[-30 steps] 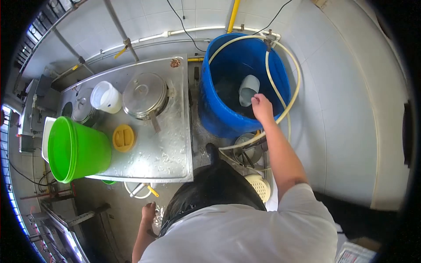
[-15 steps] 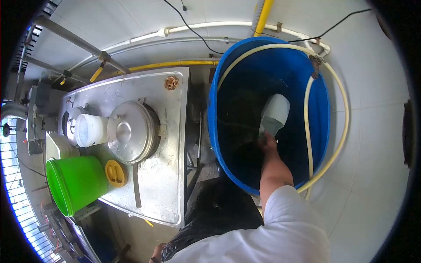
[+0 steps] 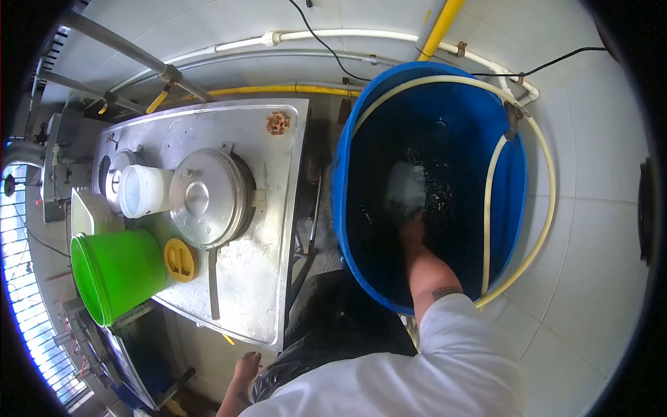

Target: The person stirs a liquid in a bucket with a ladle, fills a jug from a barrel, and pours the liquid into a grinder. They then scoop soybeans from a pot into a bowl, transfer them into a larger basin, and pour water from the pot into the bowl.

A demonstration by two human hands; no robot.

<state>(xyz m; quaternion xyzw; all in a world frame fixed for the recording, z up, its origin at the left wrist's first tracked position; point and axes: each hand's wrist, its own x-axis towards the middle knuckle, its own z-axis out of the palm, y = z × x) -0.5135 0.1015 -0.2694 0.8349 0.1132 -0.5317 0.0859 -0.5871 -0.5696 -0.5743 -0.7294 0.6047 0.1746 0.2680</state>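
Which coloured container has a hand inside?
The big blue barrel: the right hand is down in it; none is in the green bucket or white bucket on the metal table.

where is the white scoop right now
In the head view, the white scoop is right of centre, in the water inside the blue barrel, at the right hand.

Bright overall; fisheye, black corners, white pipe [image 3: 333, 32] bowed at 12 o'clock. Barred window [image 3: 31, 278] between 8 and 9 blown out, blue-fringed. Glare on steel tabletop [image 3: 243, 271] at 8. Blue barrel [image 3: 514, 181] dim inside toward 3, water [image 3: 445, 208] glinting; submerged right hand [image 3: 413, 228], white container [image 3: 406, 184] murky, soft-edged.
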